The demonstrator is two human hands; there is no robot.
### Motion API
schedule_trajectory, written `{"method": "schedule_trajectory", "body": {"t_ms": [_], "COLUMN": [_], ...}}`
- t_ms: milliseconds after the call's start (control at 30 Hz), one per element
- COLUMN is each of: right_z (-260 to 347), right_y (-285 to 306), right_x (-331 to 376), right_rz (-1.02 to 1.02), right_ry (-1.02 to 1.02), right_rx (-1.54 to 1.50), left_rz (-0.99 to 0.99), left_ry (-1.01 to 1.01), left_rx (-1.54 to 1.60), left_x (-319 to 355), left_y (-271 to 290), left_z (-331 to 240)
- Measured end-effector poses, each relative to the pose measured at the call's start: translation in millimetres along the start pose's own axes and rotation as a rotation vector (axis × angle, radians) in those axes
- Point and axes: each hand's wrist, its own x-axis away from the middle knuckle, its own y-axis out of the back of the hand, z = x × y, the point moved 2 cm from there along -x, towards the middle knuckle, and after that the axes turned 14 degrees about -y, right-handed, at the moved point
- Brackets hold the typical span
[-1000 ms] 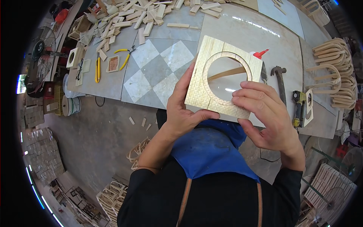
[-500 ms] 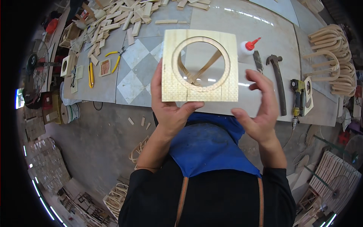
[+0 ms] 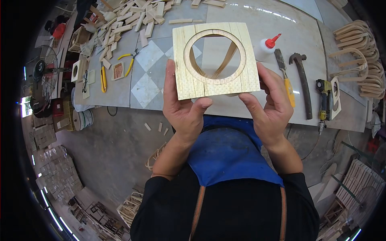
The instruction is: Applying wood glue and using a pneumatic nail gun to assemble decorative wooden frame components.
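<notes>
A pale square wooden piece with a large round hole (image 3: 217, 86) is held up over the near edge of the workbench. Its face has a woven-looking texture and a rim lines the hole; a curved wooden strip (image 3: 227, 58) shows through the opening. My left hand (image 3: 183, 110) grips the lower left side, its thumb along the bottom edge. On the lower right, my right hand (image 3: 271, 108) grips it too, thumb at the bottom edge and fingers up the side. The fingers behind the piece are partly hidden.
Right of the piece lie a white glue bottle with red tip (image 3: 268, 45), a yellow-handled chisel (image 3: 286, 76), a hammer (image 3: 302, 84) and an air nailer (image 3: 323, 96). Bent wooden loops (image 3: 358, 60) are stacked far right. Pliers (image 3: 130, 64) and wood offcuts (image 3: 132, 16) lie left.
My right hand has come in and taken hold of the wooden piece's right side. The piece has tilted slightly and risen a little; the chisel's yellow handle now shows.
</notes>
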Motion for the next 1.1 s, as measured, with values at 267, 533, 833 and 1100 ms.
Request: {"method": "schedule_trajectory", "body": {"t_ms": [267, 533, 833, 1100], "right_z": [0, -3, -1, -6], "right_y": [-1, -2, -5, -7], "right_x": [2, 3, 9, 20], "right_rz": [-0.026, -0.031, -0.048, -0.055], "right_ry": [0.017, 0.030, 0.009, 0.012], "right_rx": [0.008, 0.014, -0.012, -0.017], "left_rz": [-0.023, -0.039, -0.035, -0.001], "left_ry": [0.019, 0.021, 0.031, 0.011], "left_rx": [-0.039, -0.027, 0.047, -0.025], "left_x": [5, 8, 10, 18], "left_y": [-1, 1, 4, 11], "left_z": [1, 3, 2, 3]}}
